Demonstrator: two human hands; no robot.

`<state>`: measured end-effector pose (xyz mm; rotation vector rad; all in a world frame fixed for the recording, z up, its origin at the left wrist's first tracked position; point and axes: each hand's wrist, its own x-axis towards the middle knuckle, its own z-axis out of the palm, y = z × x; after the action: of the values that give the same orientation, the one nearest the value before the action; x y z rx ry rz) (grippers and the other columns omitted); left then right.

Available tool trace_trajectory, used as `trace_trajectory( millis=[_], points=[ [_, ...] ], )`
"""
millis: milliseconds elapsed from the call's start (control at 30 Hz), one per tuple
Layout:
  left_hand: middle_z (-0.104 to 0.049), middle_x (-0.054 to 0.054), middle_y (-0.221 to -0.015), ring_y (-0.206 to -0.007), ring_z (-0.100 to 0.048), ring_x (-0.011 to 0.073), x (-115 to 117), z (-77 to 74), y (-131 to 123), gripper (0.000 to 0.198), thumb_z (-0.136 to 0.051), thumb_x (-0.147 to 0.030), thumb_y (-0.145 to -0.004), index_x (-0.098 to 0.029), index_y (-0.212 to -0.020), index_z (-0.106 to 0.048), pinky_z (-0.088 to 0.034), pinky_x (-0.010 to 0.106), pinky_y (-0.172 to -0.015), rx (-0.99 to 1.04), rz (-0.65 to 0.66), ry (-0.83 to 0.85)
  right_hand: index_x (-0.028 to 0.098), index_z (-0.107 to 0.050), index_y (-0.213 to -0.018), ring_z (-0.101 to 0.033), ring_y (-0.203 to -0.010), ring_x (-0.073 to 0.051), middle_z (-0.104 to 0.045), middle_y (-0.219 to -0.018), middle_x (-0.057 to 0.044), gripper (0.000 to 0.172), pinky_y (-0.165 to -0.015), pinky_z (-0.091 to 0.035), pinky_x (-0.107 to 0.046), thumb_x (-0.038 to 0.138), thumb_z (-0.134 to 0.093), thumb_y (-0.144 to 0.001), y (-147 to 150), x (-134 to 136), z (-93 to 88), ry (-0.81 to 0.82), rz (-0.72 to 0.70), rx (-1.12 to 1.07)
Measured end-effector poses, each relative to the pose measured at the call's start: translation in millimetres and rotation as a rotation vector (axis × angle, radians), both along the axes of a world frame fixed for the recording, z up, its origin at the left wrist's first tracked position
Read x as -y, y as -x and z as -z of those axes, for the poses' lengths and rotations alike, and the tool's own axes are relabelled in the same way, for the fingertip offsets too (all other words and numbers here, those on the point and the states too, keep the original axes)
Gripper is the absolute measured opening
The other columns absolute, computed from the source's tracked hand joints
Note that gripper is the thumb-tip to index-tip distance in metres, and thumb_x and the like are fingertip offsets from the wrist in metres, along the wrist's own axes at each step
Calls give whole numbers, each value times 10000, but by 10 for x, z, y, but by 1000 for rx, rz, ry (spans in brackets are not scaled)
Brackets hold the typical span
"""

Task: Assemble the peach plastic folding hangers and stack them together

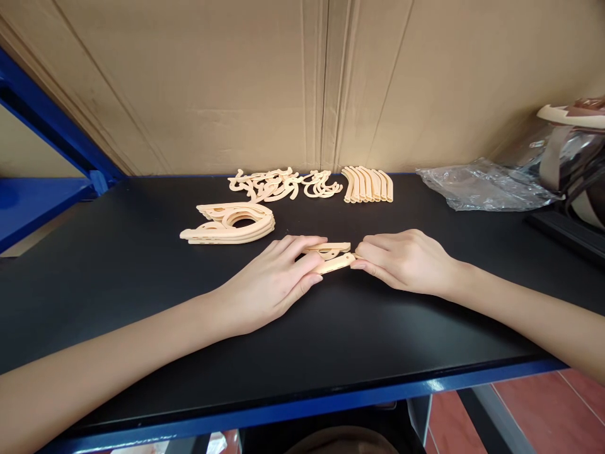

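Near the middle of the black tabletop, my left hand is closed around a cream plastic folding hanger, whose two arms stick out to the right of my fingers. My right hand pinches a small cream piece at the hanger's right end; most of that piece is hidden by my fingers. A stack of folded cream hangers lies behind and left of my left hand. Farther back are a loose pile of cream hook-like parts, several curved hooks and a row of curved hanger arms.
The black tabletop has a blue front edge. A crumpled clear plastic bag lies at the back right, beside a dark object with straps. Cardboard stands along the back, and a blue metal frame rises at the left.
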<state>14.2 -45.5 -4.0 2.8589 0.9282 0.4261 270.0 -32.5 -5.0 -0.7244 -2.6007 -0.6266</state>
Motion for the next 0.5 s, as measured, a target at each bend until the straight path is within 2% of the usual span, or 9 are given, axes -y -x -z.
trace_trajectory(
  millis=[200,500],
  points=[
    [-471,108,-1377,-1207,-471,246,-10,13,15,325,-307,-306,-1026,-169,-1141,-578,-403,427,-1016,-10,2,-1,176,-537,-697,-425,-486,-92,-512,-571,31,405,-451,-226,-247,346,-353,-1015,-7,-17,4,-101,-23,35],
    [-484,108,-1371,-1187,-471,250,8,1,11,305,-306,-286,-1023,-177,-1093,-583,-406,434,-985,-17,16,12,181,-532,-684,-412,-482,-95,-499,-556,33,387,-461,-248,-250,360,-399,-1000,12,12,-13,-182,-55,37]
  ],
)
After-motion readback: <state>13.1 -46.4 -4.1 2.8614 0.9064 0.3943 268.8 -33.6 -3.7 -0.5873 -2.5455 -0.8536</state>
